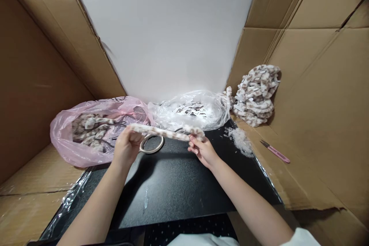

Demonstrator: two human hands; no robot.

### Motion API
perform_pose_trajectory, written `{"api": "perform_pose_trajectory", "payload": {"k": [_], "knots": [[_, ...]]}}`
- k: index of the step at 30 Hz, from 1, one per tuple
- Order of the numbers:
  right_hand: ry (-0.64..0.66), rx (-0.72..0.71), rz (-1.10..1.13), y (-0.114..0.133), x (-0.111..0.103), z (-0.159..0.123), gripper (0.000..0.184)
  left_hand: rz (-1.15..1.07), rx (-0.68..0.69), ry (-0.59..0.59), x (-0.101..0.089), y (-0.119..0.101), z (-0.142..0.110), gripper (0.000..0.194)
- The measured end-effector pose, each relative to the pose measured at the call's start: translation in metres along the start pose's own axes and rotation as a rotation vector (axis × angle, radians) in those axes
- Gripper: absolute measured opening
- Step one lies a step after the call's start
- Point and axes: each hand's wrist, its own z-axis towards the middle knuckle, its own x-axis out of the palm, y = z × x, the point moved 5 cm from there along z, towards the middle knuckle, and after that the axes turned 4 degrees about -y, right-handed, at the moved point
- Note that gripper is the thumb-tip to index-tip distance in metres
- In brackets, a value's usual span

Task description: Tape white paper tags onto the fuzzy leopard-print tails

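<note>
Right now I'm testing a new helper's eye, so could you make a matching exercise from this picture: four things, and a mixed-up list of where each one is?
Things
1. Fuzzy strip
2. Small pink-handled tool
3. Light-coloured ring
4. Pink bag

Places
A. On the cardboard at the right
B. At the left, with fuzzy pieces inside
C. Held between the left hand and the right hand
D. Just beside the left hand, over the black tabletop

Right pairs: 1-C, 2-A, 3-D, 4-B
</note>
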Motion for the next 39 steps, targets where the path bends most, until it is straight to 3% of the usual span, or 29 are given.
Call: {"api": "perform_pose_trajectory", "payload": {"k": [5,8,14,19,24,28,30,32,35,37,39], "knots": [[0.001,0.029,0.101,-0.001,-0.002,0.003,0.035,-0.256,-0.091,-0.195,-0.023,-0.011,0.013,0.046],[-0.052,0.027,0.118,-0.002,-0.005,0.005,0.039,-0.273,-0.041,-0.247,-0.037,-0.022,0.018,0.042],[-0.154,-0.067,0.073,0.012,-0.022,0.010,0.042,-0.246,0.070,-0.265,-0.069,-0.049,0.033,0.040],[-0.195,-0.102,-0.016,0.017,-0.029,0.013,0.043,-0.217,0.078,-0.215,-0.071,-0.050,0.034,0.040],[-0.186,-0.121,-0.224,0.016,-0.029,0.010,0.027,-0.208,0.090,-0.082,-0.049,-0.036,0.028,0.045],[-0.134,-0.145,-0.450,0.020,-0.027,0.005,0.024,-0.085,0.074,0.102,-0.023,-0.027,0.021,0.030],[-0.155,-0.238,-0.573,0.025,-0.025,0.001,0.017,0.064,-0.006,0.228,-0.003,-0.022,0.012,0.027],[-0.144,-0.416,-0.764,0.031,-0.016,-0.005,0.005,0.351,-0.108,0.411,0.025,-0.012,-0.003,0.023],[0.051,-0.627,-0.964,0.027,0.006,-0.013,0.036,0.622,-0.118,0.656,0.069,-0.001,-0.027,0.020],[0.158,-0.662,-0.912,0.022,0.015,-0.016,0.051,0.687,-0.137,0.771,0.093,0.012,-0.038,0.021],[0.161,-0.653,-0.824,0.021,0.013,-0.015,0.051,0.609,-0.202,0.834,0.108,0.027,-0.043,0.022]]}}
